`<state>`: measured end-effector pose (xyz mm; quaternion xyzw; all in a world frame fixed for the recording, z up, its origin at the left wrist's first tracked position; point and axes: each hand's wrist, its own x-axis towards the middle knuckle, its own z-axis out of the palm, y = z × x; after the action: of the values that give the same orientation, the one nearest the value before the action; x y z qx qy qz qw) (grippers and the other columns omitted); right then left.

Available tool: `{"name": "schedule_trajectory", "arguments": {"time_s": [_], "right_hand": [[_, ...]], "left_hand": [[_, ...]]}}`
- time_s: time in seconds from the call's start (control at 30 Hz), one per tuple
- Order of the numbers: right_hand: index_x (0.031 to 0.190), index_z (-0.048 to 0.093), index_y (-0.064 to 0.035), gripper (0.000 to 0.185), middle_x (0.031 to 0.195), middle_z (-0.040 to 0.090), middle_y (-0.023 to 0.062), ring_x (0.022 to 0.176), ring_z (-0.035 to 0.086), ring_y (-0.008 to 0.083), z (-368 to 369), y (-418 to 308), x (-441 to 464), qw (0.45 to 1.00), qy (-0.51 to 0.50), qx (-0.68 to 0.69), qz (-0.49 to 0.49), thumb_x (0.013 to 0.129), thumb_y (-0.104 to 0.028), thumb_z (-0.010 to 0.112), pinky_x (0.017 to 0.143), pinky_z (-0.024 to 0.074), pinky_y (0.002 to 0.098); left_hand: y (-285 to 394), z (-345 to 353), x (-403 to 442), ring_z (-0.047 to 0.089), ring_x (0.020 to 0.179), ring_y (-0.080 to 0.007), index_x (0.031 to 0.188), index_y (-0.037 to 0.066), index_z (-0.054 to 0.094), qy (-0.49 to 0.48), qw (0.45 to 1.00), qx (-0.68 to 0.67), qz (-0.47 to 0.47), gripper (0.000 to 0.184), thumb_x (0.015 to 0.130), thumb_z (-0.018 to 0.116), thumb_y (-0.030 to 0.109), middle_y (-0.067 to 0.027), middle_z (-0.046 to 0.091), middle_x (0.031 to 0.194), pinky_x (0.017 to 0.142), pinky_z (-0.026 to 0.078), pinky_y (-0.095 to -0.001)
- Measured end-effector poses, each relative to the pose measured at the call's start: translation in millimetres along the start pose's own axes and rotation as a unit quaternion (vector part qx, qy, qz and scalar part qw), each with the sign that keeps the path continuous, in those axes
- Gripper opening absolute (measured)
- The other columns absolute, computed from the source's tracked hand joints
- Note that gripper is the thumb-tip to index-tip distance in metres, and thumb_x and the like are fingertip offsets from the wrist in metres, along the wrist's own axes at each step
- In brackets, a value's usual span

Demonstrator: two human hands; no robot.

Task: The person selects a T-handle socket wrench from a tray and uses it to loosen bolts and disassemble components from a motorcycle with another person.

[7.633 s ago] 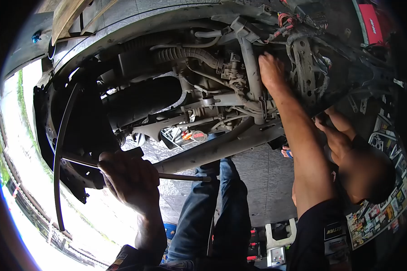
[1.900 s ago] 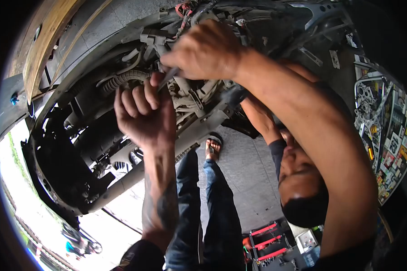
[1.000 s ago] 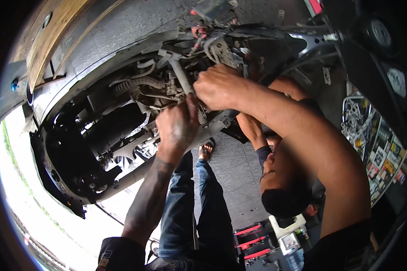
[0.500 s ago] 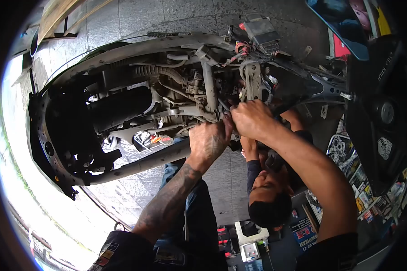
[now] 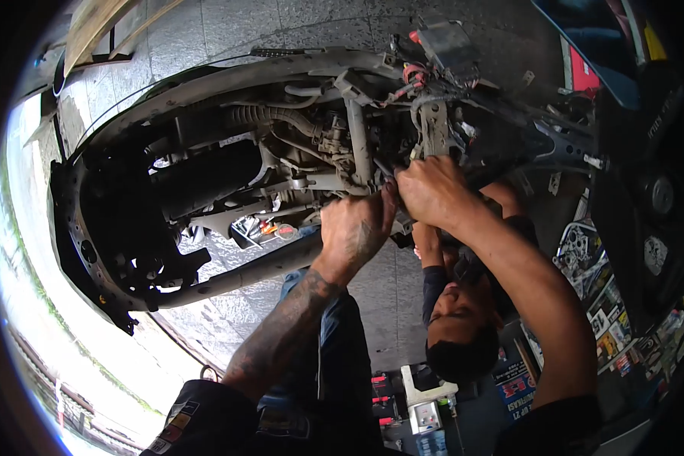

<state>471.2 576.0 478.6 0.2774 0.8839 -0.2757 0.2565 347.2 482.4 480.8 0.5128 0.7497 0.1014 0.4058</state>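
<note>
Spread below me is a stripped motor scooter frame, its dirty engine parts and hoses exposed. My left hand, below a tattooed forearm, is closed beside the lower frame tube. Close to its right, my right hand is also closed, with its knuckles toward me. Both hands meet at a dark, narrow piece near the middle of the frame; the fingers hide what it is. A ribbed hose runs above and left of them. A grey bracket stands just above my right hand.
A co-worker crouches below my right forearm, arms reaching under the frame. A battery-like box with red wires sits at the top. Black body panels stand right, beside a sticker-covered display. Tools and a white item lie below.
The view has shifted slightly, so the frame and co-worker appear a little farther right. My hands stay closed together at the same spot, with my right hand tilted slightly higher.
</note>
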Motion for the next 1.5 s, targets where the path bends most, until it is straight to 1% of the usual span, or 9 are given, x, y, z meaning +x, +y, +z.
{"name": "schedule_trajectory", "arguments": {"time_s": [0.17,0.4,0.63,0.93,1.17,1.23,1.37,1.47,1.5], "right_hand": [[0.073,0.068,-0.0034,0.016,0.075,0.066,0.0172,0.073,0.066,0.034,-7,-1,-17,0.991,0.071,0.079,0.085,0.075,-0.014,0.056,0.072,0.0505,0.0427],[0.083,0.064,0.0035,0.035,0.077,0.062,0.0228,0.077,0.062,0.0387,-15,-9,-62,0.927,-0.004,0.25,0.28,0.088,-0.03,0.055,0.073,0.048,0.0447],[0.101,0.062,0.0005,0.04,0.058,0.055,0.0115,0.053,0.058,0.0219,0,-62,-123,0.835,0.094,0.407,0.358,0.095,-0.035,0.044,0.054,0.0459,0.0335],[0.114,0.056,0.0018,0.034,0.052,0.035,-0.0033,0.041,0.039,0.008,24,-155,-173,0.429,0.265,0.758,0.415,0.096,-0.024,0.044,0.04,0.0347,0.025],[0.12,0.047,0.0028,0.041,0.053,0.038,0.0015,0.045,0.041,0.0109,38,-244,-160,0.245,0.2,0.899,0.304,0.096,-0.029,0.039,0.04,0.0337,0.0262],[0.099,0.052,-0.0031,0.01,0.053,0.038,-0.0008,0.042,0.039,0.0086,21,-244,-137,0.088,0.201,0.9,0.376,0.093,-0.009,0.047,0.04,0.0333,0.0243],[0.108,0.049,-0.0064,0.016,0.053,0.036,-0.0035,0.042,0.036,0.0054,42,-243,-112,0.15,0.258,0.904,0.304,0.092,-0.007,0.048,0.038,0.0272,0.0206],[0.117,0.042,-0.008,0.022,0.058,0.034,-0.0018,0.047,0.033,0.0056,38,-240,-105,0.07,0.224,0.936,0.262,0.095,-0.01,0.044,0.041,0.0296,0.0218],[0.112,0.042,-0.0084,0.018,0.057,0.033,-0.0027,0.045,0.031,0.0051,44,-244,-100,0.153,0.226,0.92,0.283,0.095,-0.009,0.045,0.041,0.0271,0.021]], "left_hand": [[-42,-18,18,0.059,0.074,-0.0168,0.113,-0.007,0.054,0.029,0.881,-0.45,-0.144,0.054,0.096,0.044,0.044,-0.0108,0.065,0.091,0.063,0.048,-0.0306],[-108,34,50,0.057,0.095,-0.0356,0.11,0.005,0.053,-0.034,0.996,0.011,0.086,0.024,0.09,0.048,0.016,-0.0166,0.059,0.099,0.076,0.048,-0.042],[-122,58,56,0.056,0.102,-0.0335,0.111,0.006,0.054,-0.093,0.985,-0.009,0.145,0.026,0.087,0.052,0.015,-0.0149,0.06,0.107,0.082,0.047,-0.0409],[-111,69,67,0.051,0.104,-0.0316,0.11,0.017,0.06,-0.057,0.998,-0.01,-0.033,0.037,0.074,0.065,0.023,-0.0106,0.065,0.099,0.085,0.042,-0.0449],[-124,65,73,0.047,0.109,-0.0288,0.105,0.021,0.065,-0.096,0.986,0.098,0.096,0.029,0.076,0.063,0.022,-0.0069,0.064,0.101,0.086,0.039,-0.0501],[-135,72,83,0.047,0.109,-0.0291,0.104,0.021,0.066,-0.097,0.98,0.112,0.134,0.028,0.076,0.063,0.02,-0.0075,0.064,0.1,0.088,0.038,-0.0488],[-144,67,93,0.043,0.11,-0.031,0.105,0.021,0.069,-0.117,0.968,0.094,0.2,0.028,0.078,0.062,0.015,-0.0103,0.053,0.111,0.098,0.035,-0.0423],[-178,73,108,0.039,0.111,-0.0325,0.109,0.023,0.068,-0.18,0.967,0.091,0.157,0.029,0.08,0.064,0.018,-0.0104,0.039,0.121,0.101,0.033,-0.0414],[-187,76,111,0.041,0.111,-0.0276,0.108,0.018,0.068,-0.172,0.969,0.063,0.166,0.028,0.081,0.063,0.01,-0.0096,0.039,0.117,0.098,0.037,-0.0379]]}}
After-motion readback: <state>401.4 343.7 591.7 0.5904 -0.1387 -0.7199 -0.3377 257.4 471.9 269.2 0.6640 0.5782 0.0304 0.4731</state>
